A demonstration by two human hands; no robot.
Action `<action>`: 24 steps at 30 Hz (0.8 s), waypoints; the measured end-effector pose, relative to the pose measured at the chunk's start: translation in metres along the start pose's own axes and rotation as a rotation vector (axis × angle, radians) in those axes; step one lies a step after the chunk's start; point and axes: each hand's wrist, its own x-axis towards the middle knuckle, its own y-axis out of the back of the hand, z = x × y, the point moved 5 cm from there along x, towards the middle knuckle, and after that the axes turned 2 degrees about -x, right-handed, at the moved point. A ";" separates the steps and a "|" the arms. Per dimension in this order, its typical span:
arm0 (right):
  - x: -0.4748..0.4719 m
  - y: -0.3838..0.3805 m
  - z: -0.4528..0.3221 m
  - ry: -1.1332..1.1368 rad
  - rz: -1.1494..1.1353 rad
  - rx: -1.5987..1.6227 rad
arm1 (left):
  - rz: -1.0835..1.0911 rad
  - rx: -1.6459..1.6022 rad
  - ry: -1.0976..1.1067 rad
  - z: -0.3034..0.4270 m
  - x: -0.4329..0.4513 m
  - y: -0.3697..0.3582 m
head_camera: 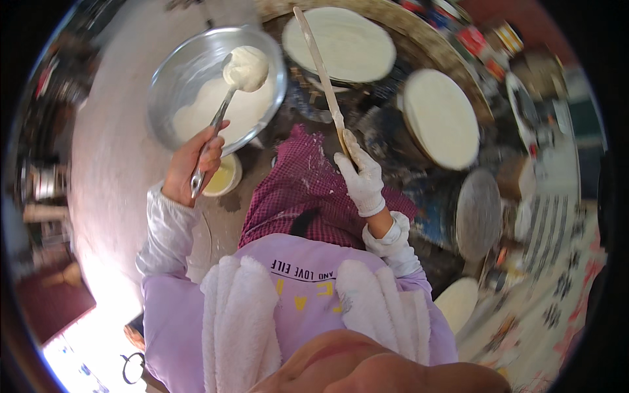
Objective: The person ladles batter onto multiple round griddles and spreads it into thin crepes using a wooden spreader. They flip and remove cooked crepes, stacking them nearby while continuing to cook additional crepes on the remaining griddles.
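Observation:
My bare left hand [196,159] grips the metal handle of a ladle [222,112]. Pale batter [248,68] fills the ladle's bowl, which is above a wide steel basin [164,81]. More batter [209,110] lies in the basin. In a white glove, my right hand [362,179] holds a long, flat wooden spatula [319,61] by its lower end. The blade crosses in front of a round griddle covered by a thin pale sheet of batter [344,44]. A second pale round sheet [442,120] covers the griddle nearer my right side.
A bare round griddle [479,215] stands further right, with another pale round [457,303] beyond my right elbow. Below the basin is a small tub [223,174] of yellowish liquid. A curved rim [417,24] borders the griddles. Cans and packets [484,44] crowd the far right.

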 end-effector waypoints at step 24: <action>-0.282 0.260 -0.049 -0.606 1.483 0.537 | -0.905 0.536 0.893 -0.452 0.125 -0.421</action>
